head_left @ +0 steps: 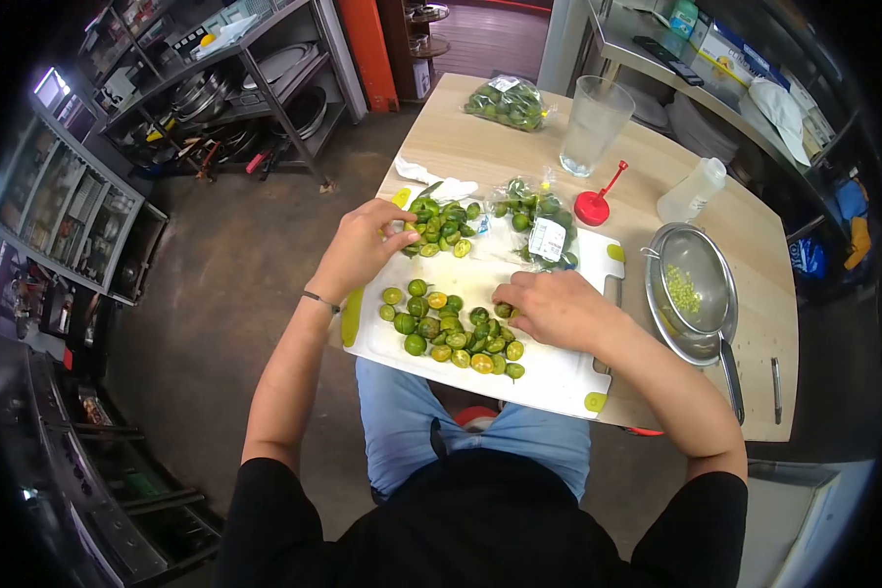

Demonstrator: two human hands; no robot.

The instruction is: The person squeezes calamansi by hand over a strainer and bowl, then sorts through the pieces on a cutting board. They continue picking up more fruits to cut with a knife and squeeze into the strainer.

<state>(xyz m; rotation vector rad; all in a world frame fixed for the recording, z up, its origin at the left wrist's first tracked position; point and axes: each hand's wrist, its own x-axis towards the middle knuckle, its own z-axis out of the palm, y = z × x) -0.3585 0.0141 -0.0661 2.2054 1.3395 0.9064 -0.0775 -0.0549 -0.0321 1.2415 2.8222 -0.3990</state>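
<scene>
On a white cutting board (pixel 549 378) with green corners lie two groups of small green limes. The far pile (pixel 447 221) is mostly cut pieces; the near group (pixel 448 326) mixes whole limes with halves showing yellow-green flesh. My left hand (pixel 363 243) is at the left edge of the far pile, thumb and fingers pinched around what looks like a lime piece. At the right end of the near group, my right hand (pixel 556 307) has curled fingers over a small lime (pixel 503 310), partly hidden. Beyond it, an opened plastic bag of limes (pixel 544 230) rests on the board.
A sealed lime bag (pixel 508 103), clear pitcher (pixel 595 122), red lid with spout (pixel 592 207) and squeeze bottle (pixel 692 191) stand farther back. Right of the board, a strainer (pixel 708 257) holding seeds sits over a metal bowl (pixel 668 333). A pen (pixel 776 390) lies near the table edge.
</scene>
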